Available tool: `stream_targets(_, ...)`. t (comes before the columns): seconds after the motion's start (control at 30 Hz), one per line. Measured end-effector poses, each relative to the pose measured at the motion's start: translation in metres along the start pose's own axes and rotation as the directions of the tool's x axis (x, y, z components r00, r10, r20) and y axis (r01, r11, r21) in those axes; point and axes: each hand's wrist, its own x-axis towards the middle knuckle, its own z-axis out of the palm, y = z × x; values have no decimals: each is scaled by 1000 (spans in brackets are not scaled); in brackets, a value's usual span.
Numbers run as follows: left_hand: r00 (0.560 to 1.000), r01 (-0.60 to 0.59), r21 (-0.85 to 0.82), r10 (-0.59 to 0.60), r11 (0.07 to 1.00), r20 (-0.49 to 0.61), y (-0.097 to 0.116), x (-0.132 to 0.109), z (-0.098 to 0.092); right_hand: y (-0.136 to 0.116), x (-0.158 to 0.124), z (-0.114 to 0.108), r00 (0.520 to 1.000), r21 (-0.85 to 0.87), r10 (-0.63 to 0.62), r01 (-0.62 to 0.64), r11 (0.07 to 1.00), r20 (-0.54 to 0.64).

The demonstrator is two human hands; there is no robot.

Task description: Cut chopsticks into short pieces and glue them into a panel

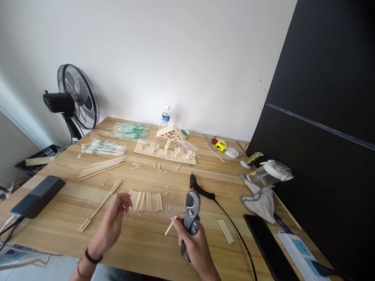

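My right hand (195, 240) is wrapped round grey hand shears (191, 210), their head pointing away from me. Between its thumb and finger it also pinches a short wooden stick (170, 226). My left hand (115, 214), with loosely bent fingers and nothing in them, hovers by the left end of a row of short cut sticks (146, 201). Left of that hand lies a long stick (99, 207) with shorter pieces at both ends. Beyond stands a model built of sticks (170, 134), with a roof on a base. A black hot glue gun (200, 187) rests right of the row.
Bagged sticks (104, 148) and loose long skewers (101, 167) lie at the left. A bottle (165, 117) and yellow tape measure (221, 145) stand behind. Right are a phone (268, 246), cloth (259, 201), jar (268, 173), power strip (301, 249) and the glue gun's cord (237, 232).
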Motion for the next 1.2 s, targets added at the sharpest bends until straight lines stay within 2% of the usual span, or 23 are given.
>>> stream_targets(0.1,997,11,54,-6,998,-76,-30,31,-20,13,0,-10,999,-30,22,-23,999,-34)
stream_targets(0.2,998,24,75,-20,997,-58,-49,50,-21,21,-3,-15,998,-43,47,-48,998,-30)
stream_targets(0.37,999,4,89,0,996,-38,-67,49,-8,24,-6,-19,998,-33,56,-57,998,-39)
stream_targets(0.47,1000,-10,118,13,993,-26,-74,45,-10,28,-6,-22,997,-17,68,-69,997,-47)
stream_targets(0.67,999,-25,248,19,968,25,-66,40,-23,36,-6,-22,995,26,79,-77,997,-53)
stream_targets(0.9,994,-83,359,50,930,101,-43,44,-11,38,-5,-22,995,45,82,-80,996,-48)
stream_targets(1.03,991,-95,390,51,916,121,-42,50,-10,40,-6,-22,995,66,78,-74,995,-60)
stream_targets(1.2,989,-96,404,43,909,140,-44,53,-21,40,-4,-22,995,75,83,-78,994,-62)
